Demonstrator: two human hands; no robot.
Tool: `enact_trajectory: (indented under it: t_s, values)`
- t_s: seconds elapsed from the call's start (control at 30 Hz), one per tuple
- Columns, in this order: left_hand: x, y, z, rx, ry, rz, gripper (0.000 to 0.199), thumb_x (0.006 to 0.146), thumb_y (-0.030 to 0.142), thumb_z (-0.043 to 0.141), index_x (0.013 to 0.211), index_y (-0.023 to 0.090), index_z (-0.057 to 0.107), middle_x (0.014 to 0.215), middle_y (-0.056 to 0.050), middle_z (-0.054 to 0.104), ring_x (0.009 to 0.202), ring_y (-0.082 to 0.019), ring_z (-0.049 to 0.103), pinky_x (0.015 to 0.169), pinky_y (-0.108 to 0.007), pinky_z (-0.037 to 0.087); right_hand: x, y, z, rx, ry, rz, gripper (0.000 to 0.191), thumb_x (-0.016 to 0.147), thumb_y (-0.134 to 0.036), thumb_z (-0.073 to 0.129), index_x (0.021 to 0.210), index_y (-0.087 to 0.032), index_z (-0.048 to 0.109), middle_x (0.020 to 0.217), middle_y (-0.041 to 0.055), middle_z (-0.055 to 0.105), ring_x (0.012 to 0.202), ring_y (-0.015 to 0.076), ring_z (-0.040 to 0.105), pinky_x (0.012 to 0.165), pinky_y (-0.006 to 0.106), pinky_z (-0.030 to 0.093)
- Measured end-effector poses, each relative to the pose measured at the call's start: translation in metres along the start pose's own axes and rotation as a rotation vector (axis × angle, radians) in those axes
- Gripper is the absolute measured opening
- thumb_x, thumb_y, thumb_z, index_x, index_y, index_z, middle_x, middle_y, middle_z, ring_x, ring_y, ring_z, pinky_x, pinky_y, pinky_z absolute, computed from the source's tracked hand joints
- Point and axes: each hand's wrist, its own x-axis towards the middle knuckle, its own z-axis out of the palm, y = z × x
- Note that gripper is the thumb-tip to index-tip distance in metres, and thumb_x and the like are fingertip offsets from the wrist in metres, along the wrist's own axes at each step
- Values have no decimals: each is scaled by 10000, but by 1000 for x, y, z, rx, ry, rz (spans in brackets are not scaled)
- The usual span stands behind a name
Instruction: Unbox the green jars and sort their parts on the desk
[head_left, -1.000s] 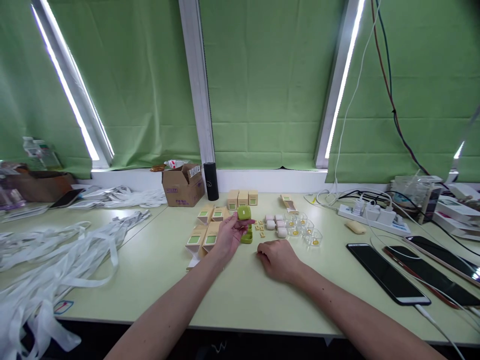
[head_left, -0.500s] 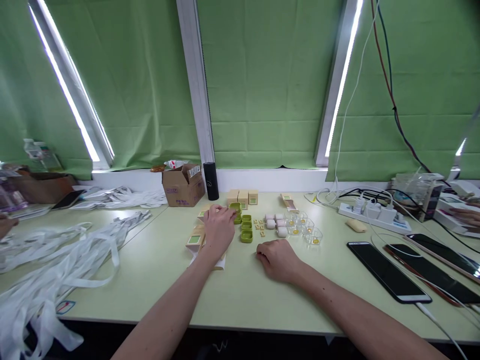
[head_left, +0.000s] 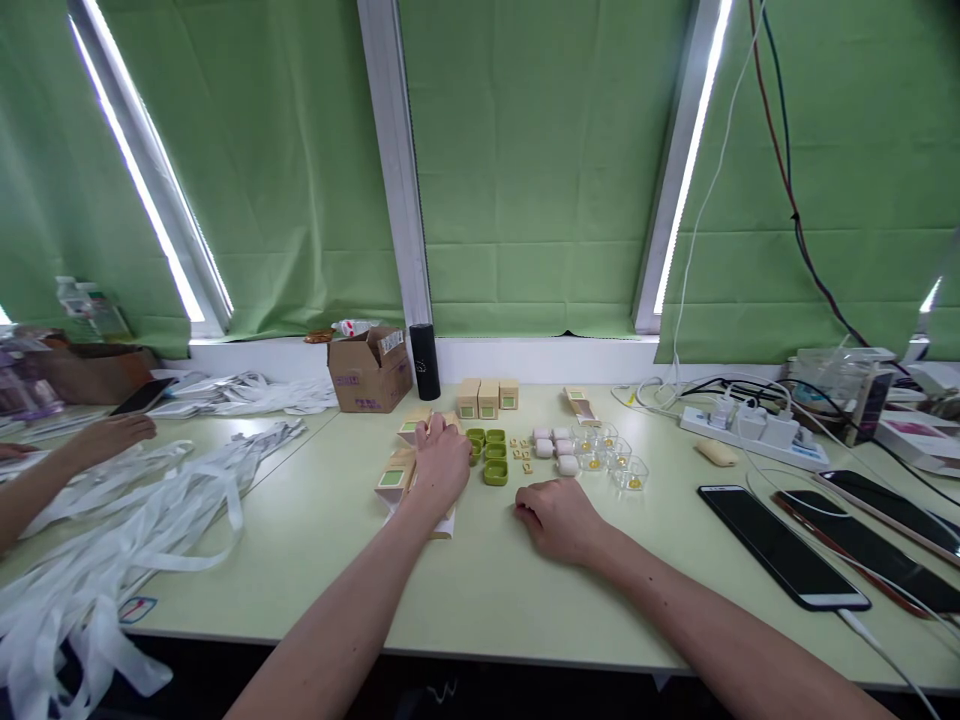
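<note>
A pale table (head_left: 480, 610) bears green containers (head_left: 495, 473), small boxes (head_left: 488, 400), white straps (head_left: 142, 530) and phones (head_left: 784, 546).

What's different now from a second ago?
The left hand has shifted left and no longer holds up one of the green cases; its grip is unclear. Another person's hand has reached in from the left. The right hand stayed resting on the table.

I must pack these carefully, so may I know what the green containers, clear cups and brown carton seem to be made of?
Green containers: probably satin moulded plastic, maybe silicone; even colour and rounded corners suggest it.
Clear cups: likely glossy plastic, though glass is possible; yellow shows through.
Brown carton: matte cardboard, judging by its folded flaps.
</note>
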Motion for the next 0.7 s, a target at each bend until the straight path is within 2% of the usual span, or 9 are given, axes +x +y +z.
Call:
enact_trajectory:
  t_s: [0.23, 0.43, 0.7]
  values:
    - [5, 6, 0, -63, -15, -19, 280, 843, 139, 570, 605, 186, 709, 747, -227, 664, 1145, -416, 435, 1002, -548, 226, 1, 0, 0, 6, 6, -8, 185, 977, -211, 545, 846, -197, 674, 856, 35, 767, 720, 155, 650, 593, 305, 214]
    - [11, 7, 7, 84, -67, 2, 246, 824, 106, 556, 663, 194, 720, 737, -216, 691, 1127, -411, 497, 991, -520, 277, 2, 0, 2, -1, 30, -9, 191, 974, -222, 544, 823, -196, 657, 847, 28, 770, 720, 154, 662, 582, 308, 189]
    - [12, 5, 14, -10, -38, -30, 237, 866, 209, 607, 652, 198, 707, 700, -206, 683, 1102, -413, 553, 1038, -532, 276, 2, 0, 3, -2, 26, -4, 193, 968, -218, 540, 826, -201, 670, 836, 30, 765, 715, 158, 659, 582, 316, 194]
